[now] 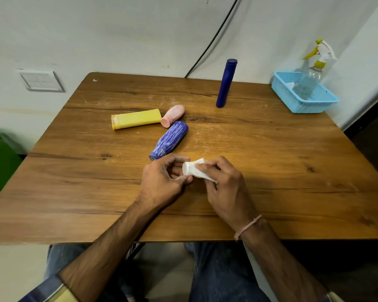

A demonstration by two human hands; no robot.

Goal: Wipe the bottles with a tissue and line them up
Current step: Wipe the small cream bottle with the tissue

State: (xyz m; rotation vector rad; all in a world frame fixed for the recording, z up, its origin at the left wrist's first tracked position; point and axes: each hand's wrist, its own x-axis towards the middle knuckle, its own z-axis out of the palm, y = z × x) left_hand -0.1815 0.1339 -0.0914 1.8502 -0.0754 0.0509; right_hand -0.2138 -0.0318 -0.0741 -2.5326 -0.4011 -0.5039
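Observation:
Over the near middle of the wooden table [74, 192], my left hand [164, 179] holds the end of a small white bottle [187, 168]. My right hand [224, 186] presses a white tissue [202, 174] around that bottle, hiding most of it. Just beyond my hands lies a blue bottle with white streaks [169, 140]. Further back on their sides lie a small pink bottle [173, 115] and a yellow tube [136, 119]. A tall dark-blue bottle [225, 83] stands upright at the back.
A light-blue mesh basket [314, 105] sits at the table's back right corner, with a clear spray bottle [310, 79] leaning in it. A black cable [212, 40] runs down the wall behind. My knees are under the near edge.

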